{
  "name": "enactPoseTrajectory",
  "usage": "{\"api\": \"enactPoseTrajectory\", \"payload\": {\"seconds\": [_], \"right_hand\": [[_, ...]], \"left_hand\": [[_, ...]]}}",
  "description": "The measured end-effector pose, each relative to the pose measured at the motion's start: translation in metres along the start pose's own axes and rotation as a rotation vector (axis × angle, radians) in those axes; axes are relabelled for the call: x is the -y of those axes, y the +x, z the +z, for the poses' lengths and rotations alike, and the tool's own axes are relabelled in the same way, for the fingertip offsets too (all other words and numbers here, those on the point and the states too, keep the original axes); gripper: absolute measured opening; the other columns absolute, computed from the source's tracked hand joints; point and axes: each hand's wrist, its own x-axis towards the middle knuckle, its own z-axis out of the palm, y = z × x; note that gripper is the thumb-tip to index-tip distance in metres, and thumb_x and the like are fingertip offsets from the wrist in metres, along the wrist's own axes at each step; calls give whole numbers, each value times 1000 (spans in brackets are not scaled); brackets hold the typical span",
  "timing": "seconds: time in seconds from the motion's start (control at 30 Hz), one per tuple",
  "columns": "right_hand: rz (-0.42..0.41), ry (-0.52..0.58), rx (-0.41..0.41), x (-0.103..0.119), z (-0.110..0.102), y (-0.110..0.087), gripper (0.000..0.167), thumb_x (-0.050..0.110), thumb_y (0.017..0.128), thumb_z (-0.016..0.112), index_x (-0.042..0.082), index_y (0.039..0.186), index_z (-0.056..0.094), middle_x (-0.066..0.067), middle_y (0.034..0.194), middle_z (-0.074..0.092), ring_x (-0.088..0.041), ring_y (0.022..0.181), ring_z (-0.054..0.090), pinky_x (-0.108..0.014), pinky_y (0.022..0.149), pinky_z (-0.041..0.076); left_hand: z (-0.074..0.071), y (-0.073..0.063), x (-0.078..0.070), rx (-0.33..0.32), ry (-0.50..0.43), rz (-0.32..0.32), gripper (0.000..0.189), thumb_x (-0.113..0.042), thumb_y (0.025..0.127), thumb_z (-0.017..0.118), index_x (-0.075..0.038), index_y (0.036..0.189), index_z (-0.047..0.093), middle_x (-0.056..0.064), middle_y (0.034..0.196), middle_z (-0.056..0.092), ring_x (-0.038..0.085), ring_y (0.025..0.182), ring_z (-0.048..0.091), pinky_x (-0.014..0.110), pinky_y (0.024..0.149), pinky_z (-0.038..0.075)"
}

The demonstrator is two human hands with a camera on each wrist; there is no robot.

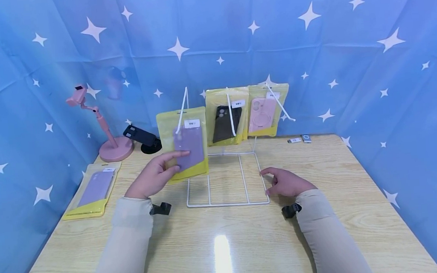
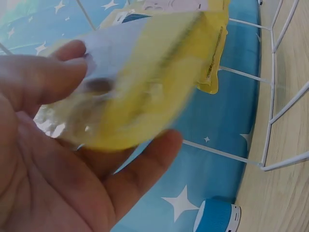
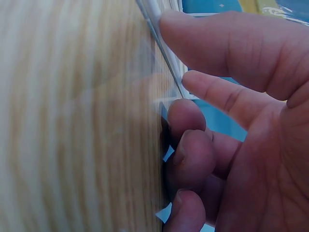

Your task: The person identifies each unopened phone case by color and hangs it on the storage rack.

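My left hand (image 1: 152,174) holds a yellow-edged pouch with a purple phone case (image 1: 190,145) by its lower left side. The pouch's top is at the left hook (image 1: 181,109) of a white wire display rack (image 1: 227,204). In the left wrist view, thumb and fingers lie on either side of the blurred pouch (image 2: 130,92). Low down at the rack's right side, my right hand (image 1: 288,183) grips the base wire with thumb and index finger; its other fingers are curled in the right wrist view. Pouches with a black phone case (image 1: 225,123) and a pink phone case (image 1: 261,112) hang on the other hooks.
Another pouched purple phone case (image 1: 97,186) lies at the table's left. Behind it stand a pink phone stand (image 1: 115,149) and a black phone-like item on a round base (image 1: 141,136). Two small items (image 1: 306,138) lie at the back right. A blue star-patterned curtain (image 1: 214,29) surrounds the table.
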Motion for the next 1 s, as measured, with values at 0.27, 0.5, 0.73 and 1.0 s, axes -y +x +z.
{"api": "enactPoseTrajectory", "payload": {"seconds": [0.27,0.5,0.73,1.0], "right_hand": [[1,-6,0,-1,1,1,69,23,90,84,18,152,54,-6,93,60,-22,81,54,-36,71,46],[4,-6,0,0,0,0,69,25,90,84,18,151,55,-6,93,60,-22,82,54,-36,71,46],[6,-4,3,1,0,-1,69,25,90,84,19,152,54,-6,92,61,-22,80,54,-36,71,46],[5,-10,0,-2,0,1,69,24,89,84,19,152,55,-6,93,61,-22,81,55,-36,72,47]], "left_hand": [[0,0,0,-59,21,12,47,-8,106,58,-27,149,61,4,79,53,16,47,38,28,47,39],[0,0,0,-115,-19,-4,49,-8,108,52,-29,152,56,11,71,47,16,45,40,28,43,42],[2,2,-1,-179,-171,7,51,-4,109,50,-21,157,50,23,85,62,28,70,70,44,70,67],[4,5,-4,-218,-312,61,58,4,107,45,-18,161,42,13,157,44,18,93,71,45,77,67]]}}
